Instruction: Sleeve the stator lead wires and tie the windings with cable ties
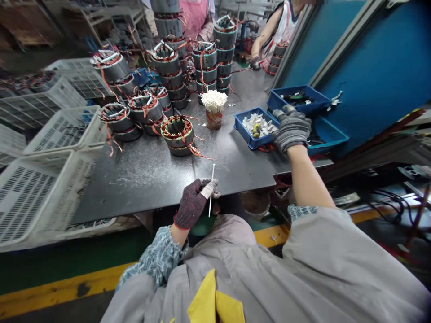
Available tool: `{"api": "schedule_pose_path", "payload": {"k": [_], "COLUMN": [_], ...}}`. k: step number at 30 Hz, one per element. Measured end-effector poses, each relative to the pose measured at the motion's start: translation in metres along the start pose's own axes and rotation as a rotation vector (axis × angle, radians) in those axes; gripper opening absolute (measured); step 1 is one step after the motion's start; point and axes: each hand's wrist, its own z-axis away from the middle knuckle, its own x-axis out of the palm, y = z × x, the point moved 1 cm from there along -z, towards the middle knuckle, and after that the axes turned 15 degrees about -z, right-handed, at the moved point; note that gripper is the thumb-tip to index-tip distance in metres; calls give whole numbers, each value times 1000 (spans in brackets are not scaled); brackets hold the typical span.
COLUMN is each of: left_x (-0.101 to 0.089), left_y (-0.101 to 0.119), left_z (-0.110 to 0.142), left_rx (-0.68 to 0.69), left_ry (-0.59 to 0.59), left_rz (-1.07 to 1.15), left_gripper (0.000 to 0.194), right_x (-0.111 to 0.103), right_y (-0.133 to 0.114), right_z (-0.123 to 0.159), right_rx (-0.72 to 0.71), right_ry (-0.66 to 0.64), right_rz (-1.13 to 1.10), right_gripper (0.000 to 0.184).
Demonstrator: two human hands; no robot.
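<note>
At the near edge of a dark metal bench point(141, 188), the person's left hand point(191, 204), in a dark glove, is closed around a thin white stick point(211, 199) standing nearly upright, with a white strip point(208, 189) held against it. The right hand point(292, 130), in a grey knit glove, is farther out at the bench's right side, just beside a small blue tray point(247, 138) of white scraps. Its fingers are bunched, and I cannot tell whether they hold anything. Behind that hand sit two more blue trays point(296, 92), one slightly higher than the other. Beyond the left hand, a copper-wired metal ring point(177, 146) lies flat, near a cup of white cotton swabs point(213, 101). More rings stand in stacks point(205, 58) across the bench, white plastic crates point(43, 197) sit along its left side, and at the far end a co-worker's gloved hand point(255, 63) rests near the bench top.
</note>
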Motion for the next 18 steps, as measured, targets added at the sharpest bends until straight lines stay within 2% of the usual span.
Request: {"api": "schedule_pose_path", "payload": {"k": [2,6,7,9,10,14,18], "left_x": [0,-2,-2,-3,-4,-5,-5], "left_y": [-1,-3,-3,-4,-4,-4,-3], "left_z": [-4,-7,-7,-8,-8,-9,-10], "left_rx": [-31,-72,-80,-95,-102,-130,-148], "left_ry": [4,22,20,15,13,16,3], "left_rz": [23,71,84,102,106,122,127], "left_gripper": [46,45,46,46,46,48,50], "right_x": [-3,0,3,8,10,17,18], "right_y": [9,23,25,26,24,14,5], "right_z": [0,-1,-1,0,2,16,25], "right_rx": [-18,-18,16,49,27,-146,-138], "right_ry": [5,59,65,76,78,75,26], "right_rz": [-39,-94,-113,-183,-232,-468,-726], "right_gripper": [12,47,48,35,33,59,34]}}
